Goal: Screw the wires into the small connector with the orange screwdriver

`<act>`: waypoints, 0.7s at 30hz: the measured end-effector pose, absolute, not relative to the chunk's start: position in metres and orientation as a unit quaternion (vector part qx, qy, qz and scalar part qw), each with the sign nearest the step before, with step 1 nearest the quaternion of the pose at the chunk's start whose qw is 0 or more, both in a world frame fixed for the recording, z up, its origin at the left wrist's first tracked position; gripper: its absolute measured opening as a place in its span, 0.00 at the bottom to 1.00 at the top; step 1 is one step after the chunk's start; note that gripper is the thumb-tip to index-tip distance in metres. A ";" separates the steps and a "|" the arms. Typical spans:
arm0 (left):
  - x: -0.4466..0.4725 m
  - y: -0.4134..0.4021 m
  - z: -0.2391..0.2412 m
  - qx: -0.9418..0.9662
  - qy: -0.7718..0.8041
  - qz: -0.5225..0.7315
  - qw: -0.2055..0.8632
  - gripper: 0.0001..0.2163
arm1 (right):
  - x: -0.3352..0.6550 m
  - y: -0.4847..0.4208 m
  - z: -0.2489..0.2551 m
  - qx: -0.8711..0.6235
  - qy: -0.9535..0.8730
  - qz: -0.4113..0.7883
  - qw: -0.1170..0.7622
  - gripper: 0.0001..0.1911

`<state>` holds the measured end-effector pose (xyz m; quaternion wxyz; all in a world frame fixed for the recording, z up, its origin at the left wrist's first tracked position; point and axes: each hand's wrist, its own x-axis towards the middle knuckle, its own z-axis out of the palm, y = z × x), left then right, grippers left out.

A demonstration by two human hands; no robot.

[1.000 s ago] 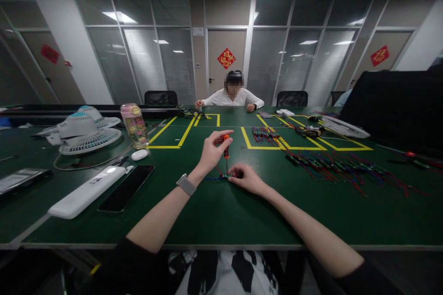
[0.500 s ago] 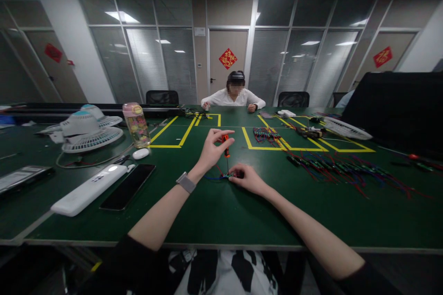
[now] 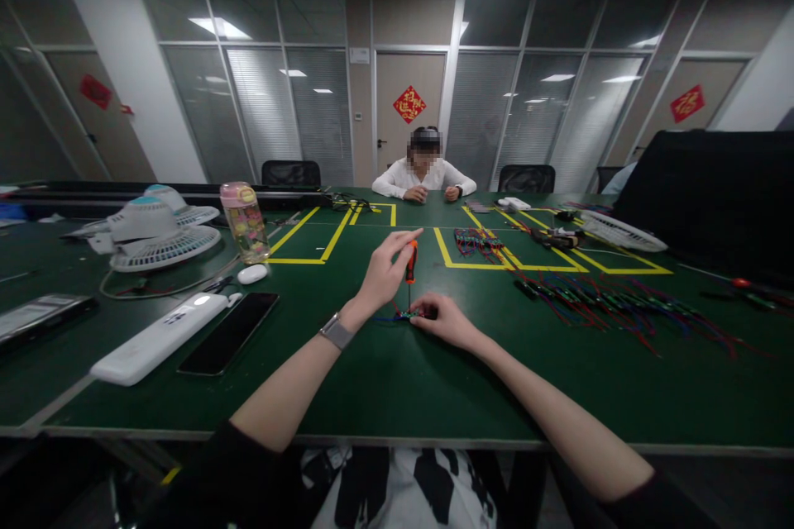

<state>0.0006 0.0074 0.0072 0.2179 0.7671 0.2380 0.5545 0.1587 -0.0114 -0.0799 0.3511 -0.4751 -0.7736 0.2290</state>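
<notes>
Centre frame, left hand (image 3: 382,271), fingers clamped round an upright screwdriver (image 3: 411,264); right hand (image 3: 445,321), fingers pinching the circuit board (image 3: 405,316). A loosened pinch could let the tip skid!

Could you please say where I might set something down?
Bare tabletop lies between the forearms, nearer than the screwdriver, and right of the right forearm, nearer than the wired boards. The left is crowded: fans, bottle, phone.

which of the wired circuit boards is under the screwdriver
The single circuit board at the right hand, directly below the screwdriver; the other boards lie in groups farther right, untouched.
</notes>
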 end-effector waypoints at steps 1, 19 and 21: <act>0.002 0.009 0.007 0.757 0.230 0.546 0.276 0.16 | 0.159 -0.011 -0.080 -0.476 -0.774 0.228 0.350 0.09; 0.008 0.005 0.005 0.735 0.246 0.565 0.284 0.11 | 0.159 -0.013 -0.078 -0.480 -0.775 0.212 0.351 0.08; 0.006 0.006 0.005 0.737 0.262 0.576 0.236 0.10 | 0.158 -0.014 -0.078 -0.483 -0.773 0.215 0.350 0.08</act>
